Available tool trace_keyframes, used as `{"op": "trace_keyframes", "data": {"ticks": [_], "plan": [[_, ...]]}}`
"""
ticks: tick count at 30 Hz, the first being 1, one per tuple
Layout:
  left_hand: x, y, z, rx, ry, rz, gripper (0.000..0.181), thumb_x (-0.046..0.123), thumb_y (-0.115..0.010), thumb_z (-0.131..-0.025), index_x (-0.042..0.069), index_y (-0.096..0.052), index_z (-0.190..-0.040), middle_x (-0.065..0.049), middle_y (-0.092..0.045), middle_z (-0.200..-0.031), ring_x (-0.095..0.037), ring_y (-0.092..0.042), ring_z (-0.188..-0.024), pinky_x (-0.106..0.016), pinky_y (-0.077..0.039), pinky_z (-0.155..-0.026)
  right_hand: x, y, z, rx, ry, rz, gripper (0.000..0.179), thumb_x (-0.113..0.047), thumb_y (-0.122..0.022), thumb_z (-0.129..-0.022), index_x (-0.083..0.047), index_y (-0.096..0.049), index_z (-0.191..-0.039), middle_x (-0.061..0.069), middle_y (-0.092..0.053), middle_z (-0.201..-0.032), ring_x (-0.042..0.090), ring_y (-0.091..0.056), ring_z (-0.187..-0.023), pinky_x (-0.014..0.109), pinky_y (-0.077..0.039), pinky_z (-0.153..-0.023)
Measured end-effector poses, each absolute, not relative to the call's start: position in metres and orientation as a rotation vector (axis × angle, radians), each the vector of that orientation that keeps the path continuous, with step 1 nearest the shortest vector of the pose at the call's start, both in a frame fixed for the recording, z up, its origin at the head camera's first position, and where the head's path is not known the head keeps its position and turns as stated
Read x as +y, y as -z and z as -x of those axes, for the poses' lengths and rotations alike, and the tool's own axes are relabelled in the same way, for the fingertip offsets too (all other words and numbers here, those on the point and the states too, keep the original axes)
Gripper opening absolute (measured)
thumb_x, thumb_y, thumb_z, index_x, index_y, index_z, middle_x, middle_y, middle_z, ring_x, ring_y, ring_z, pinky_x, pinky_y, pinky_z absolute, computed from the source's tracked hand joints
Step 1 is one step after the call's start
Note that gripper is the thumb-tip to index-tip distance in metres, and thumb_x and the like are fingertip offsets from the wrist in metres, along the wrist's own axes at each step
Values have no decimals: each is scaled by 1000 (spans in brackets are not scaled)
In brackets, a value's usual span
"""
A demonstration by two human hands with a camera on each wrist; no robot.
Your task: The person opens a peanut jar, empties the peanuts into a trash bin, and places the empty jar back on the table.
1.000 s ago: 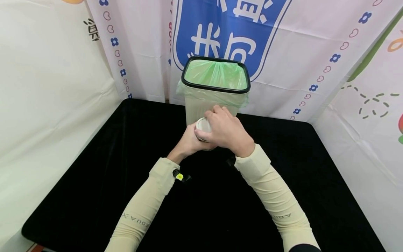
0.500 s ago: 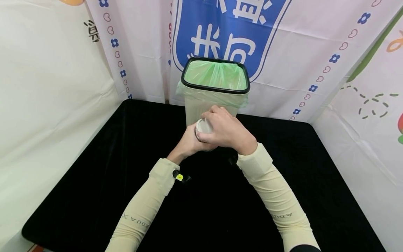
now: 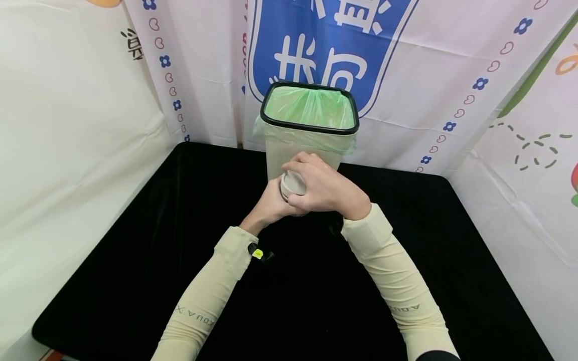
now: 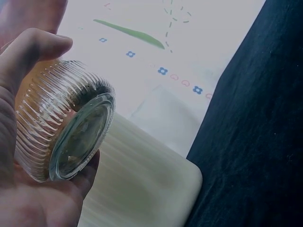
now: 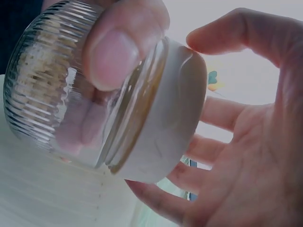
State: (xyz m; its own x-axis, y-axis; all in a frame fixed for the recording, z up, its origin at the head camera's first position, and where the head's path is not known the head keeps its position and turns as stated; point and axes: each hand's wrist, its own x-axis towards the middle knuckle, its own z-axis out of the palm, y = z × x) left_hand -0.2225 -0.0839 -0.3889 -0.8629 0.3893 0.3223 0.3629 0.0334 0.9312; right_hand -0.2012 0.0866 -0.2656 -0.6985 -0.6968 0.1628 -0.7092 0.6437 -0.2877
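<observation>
A small ribbed clear glass jar with tan, grain-like contents is held up in front of the bin. My left hand grips its glass body, the thumb lying along the side near the neck in the right wrist view. The jar's thick glass base faces the left wrist camera. On top sits a smooth white lid. My right hand curls over this lid, thumb tip on one edge and the other fingers round the opposite side. In the head view the hands hide most of the jar.
Behind the hands stands a pale bin with a black rim and a green liner, on a black-covered table. White printed sheets wall in the back and both sides.
My right hand has turned on the lid, its thumb shifting right and its fingertips left, while the wrist drifted slightly right. The left hand has stayed in place on the jar.
</observation>
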Motion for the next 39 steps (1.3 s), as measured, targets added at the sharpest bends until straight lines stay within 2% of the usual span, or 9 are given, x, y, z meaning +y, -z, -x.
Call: {"op": "trace_keyframes", "data": {"ticks": [4,11,18,24,29,39], "plan": [[-84,389,223,2249,-2005,-815,76,10,-85,-81,5,-52,-150,-18,-65,-136,-32,-66,-116,-44,-59,-96,87,265,200,-2833,-491,-1170,65,-38,-69,-85,-15,-63,-145,9,-61,-140,30,-56,-123,44,-54,-98],[-84,385,222,2229,-2013,-764,77,12,-88,-81,10,-54,-150,-14,-63,-139,-31,-66,-117,-43,-61,-93,82,265,193,-2812,-356,-927,64,-63,-65,-92,-21,-66,-140,4,-62,-142,30,-59,-124,50,-55,-99],[-82,386,223,2226,-2044,-791,77,7,-87,-81,8,-54,-151,-16,-61,-142,-33,-65,-118,-40,-61,-93,77,270,189,-2802,-241,-746,69,-74,-58,-93,-19,-68,-134,7,-63,-133,31,-60,-110,52,-60,-80],[-83,387,223,2248,-2049,-764,80,4,-88,-77,6,-54,-150,-19,-63,-138,-34,-64,-115,-42,-59,-93,73,277,188,-2811,-187,-701,69,-75,-55,-94,-17,-69,-129,9,-60,-125,31,-60,-107,54,-62,-74],[-83,387,222,2297,-2010,-787,80,3,-89,-77,4,-54,-149,-20,-64,-136,-35,-65,-116,-45,-59,-96,70,282,189,-2783,-145,-722,65,-71,-56,-96,-14,-69,-125,11,-61,-121,32,-60,-104,53,-62,-72],[-84,385,222,2257,-2022,-790,77,0,-87,-79,6,-54,-148,-18,-64,-136,-33,-65,-117,-43,-60,-95,71,280,194,-2769,-136,-789,56,-62,-62,-95,-15,-71,-125,11,-63,-123,30,-59,-109,53,-62,-77]]}}
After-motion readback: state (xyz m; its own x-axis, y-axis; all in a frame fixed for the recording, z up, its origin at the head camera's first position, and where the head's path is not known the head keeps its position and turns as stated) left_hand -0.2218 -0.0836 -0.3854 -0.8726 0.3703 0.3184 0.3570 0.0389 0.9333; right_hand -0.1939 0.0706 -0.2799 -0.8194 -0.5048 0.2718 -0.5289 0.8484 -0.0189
